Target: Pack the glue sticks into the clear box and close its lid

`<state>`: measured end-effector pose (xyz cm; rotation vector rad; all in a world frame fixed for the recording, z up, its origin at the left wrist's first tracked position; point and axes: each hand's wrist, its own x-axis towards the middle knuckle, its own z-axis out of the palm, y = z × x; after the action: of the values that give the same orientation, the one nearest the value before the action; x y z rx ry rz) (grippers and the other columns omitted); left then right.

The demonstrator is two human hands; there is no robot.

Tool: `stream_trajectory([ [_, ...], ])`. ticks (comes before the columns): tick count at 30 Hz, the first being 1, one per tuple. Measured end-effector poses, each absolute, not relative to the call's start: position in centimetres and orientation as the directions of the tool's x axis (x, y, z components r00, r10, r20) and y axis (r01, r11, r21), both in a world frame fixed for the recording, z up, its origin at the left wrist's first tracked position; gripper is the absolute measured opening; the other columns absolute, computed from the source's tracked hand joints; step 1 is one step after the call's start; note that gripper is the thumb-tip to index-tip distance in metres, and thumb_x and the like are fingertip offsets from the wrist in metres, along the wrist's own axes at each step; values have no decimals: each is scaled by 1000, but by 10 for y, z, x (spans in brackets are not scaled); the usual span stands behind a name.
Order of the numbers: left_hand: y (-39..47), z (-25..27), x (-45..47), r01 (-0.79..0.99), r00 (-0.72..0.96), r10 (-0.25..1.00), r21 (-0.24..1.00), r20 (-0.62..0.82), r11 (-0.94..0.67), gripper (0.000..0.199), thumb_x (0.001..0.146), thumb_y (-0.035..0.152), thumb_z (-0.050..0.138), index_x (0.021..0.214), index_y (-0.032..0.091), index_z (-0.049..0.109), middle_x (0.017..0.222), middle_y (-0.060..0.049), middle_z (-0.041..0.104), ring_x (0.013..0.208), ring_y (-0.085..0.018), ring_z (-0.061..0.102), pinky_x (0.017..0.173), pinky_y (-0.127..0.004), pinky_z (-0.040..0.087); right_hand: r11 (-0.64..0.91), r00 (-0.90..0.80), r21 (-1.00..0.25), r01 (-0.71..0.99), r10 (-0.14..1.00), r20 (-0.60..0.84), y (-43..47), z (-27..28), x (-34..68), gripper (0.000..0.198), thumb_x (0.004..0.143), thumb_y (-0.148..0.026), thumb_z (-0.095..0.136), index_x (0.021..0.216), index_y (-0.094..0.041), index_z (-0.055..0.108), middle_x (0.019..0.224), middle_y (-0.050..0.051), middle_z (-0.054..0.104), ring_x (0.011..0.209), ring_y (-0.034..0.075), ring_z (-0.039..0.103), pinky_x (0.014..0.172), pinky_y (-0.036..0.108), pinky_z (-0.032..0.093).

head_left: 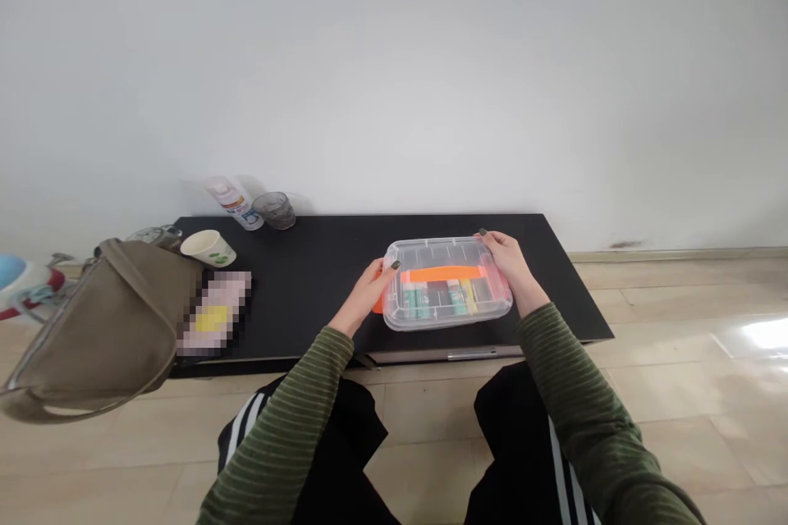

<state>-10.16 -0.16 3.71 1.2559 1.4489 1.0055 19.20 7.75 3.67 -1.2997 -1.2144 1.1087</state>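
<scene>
Showing through the clear box (452,253), green-and-white items (457,298) are hard to identify.

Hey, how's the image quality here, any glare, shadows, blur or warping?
Head view: bright glare on the floor at the far right; head view: soft shadows on the wall by the pink-topped can and dark glass, the can's outward lean probably lens distortion; head view: blocky pixels mask an item beside the bag; head view: plastic box fairly clear.

Left arm (286,418) and right arm (582,402) outstretched; left fingers (372,269) and right fingers (503,241) curled; thumbs (389,271) uppermost
</scene>
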Motion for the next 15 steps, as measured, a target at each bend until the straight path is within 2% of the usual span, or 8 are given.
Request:
stream_trajectory([
  [3, -4, 38, -102, 139, -21, 988, 978, -155, 156, 50, 81, 50, 62, 117, 16, 63, 118, -10, 67, 102, -25, 65, 84, -34, 51, -2, 47, -982, 187, 999, 7, 76, 33, 189, 46, 77, -61, 68, 84, -15, 73, 77, 4, 70, 68, 15, 59, 60, 25, 44],
  [7, -4, 36, -101, 96, -27, 989, 984, -146, 148, 47, 80, 43, 65, 118, 16, 63, 118, -11, 66, 108, -26, 63, 89, -35, 50, 29, 89, -969, 247, 995, 52, 73, 33, 185, 46, 79, -61, 64, 78, -16, 70, 76, 4, 67, 69, 16, 57, 60, 27, 41],
  [9, -3, 36, -100, 77, -49, 989, 987, -137, 141, 56, 78, 40, 70, 128, 17, 58, 122, -11, 63, 110, -26, 62, 91, -35, 50, 34, 114, -962, 272, 991, 67, 72, 33, 185, 47, 80, -62, 63, 75, -16, 68, 75, 3, 66, 68, 16, 56, 61, 27, 41],
  [12, -4, 34, -99, 51, -144, 972, 980, -184, 193, 85, 77, 38, 76, 149, 17, 37, 128, -15, 58, 109, -24, 63, 90, -34, 50, 28, 147, -963, 270, 987, 70, 70, 30, 188, 47, 82, -62, 60, 77, -17, 68, 78, 4, 68, 71, 16, 57, 64, 28, 42],
  [14, -6, 32, -99, -2, -214, 947, 970, -238, 243, 96, 76, 41, 78, 153, 15, 27, 128, -17, 56, 106, -23, 64, 87, -33, 51, 23, 169, -970, 242, 983, 65, 68, 27, 192, 45, 83, -62, 59, 81, -17, 68, 84, 5, 70, 76, 17, 59, 67, 28, 44],
  [15, -8, 31, -100, -44, -225, 941, 967, -253, 249, 96, 76, 43, 78, 153, 14, 28, 127, -18, 57, 104, -23, 64, 85, -32, 52, 12, 174, -975, 223, 983, 52, 66, 25, 195, 44, 82, -61, 59, 82, -18, 68, 87, 5, 70, 78, 17, 60, 68, 27, 45],
])
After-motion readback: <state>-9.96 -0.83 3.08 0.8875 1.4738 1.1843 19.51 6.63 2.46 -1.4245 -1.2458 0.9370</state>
